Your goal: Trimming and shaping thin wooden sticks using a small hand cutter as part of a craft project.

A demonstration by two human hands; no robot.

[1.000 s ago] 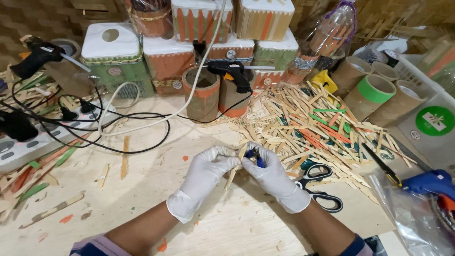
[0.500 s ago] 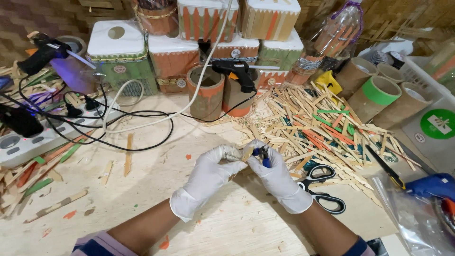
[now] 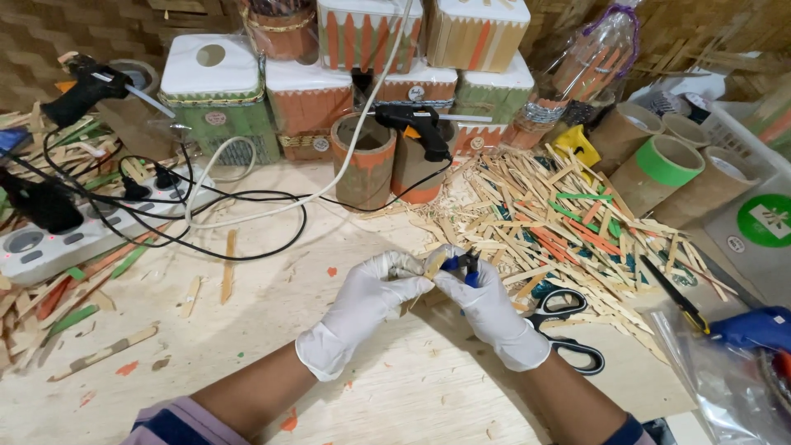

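Stick [image 3: 434,265] pinched between gloved left hand [image 3: 371,301] and right hand [image 3: 486,309] with blue cutters [image 3: 463,265], above counter [image 3: 247,363]; seemingly uncut, loose stick pile [image 3: 568,222] waiting, decorated boxes [image 3: 362,49] finished behind.

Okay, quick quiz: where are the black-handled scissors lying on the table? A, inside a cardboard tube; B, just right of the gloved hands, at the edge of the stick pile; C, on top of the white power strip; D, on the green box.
B: the scissors lie flat beside the right hand, below the pile of wooden sticks.
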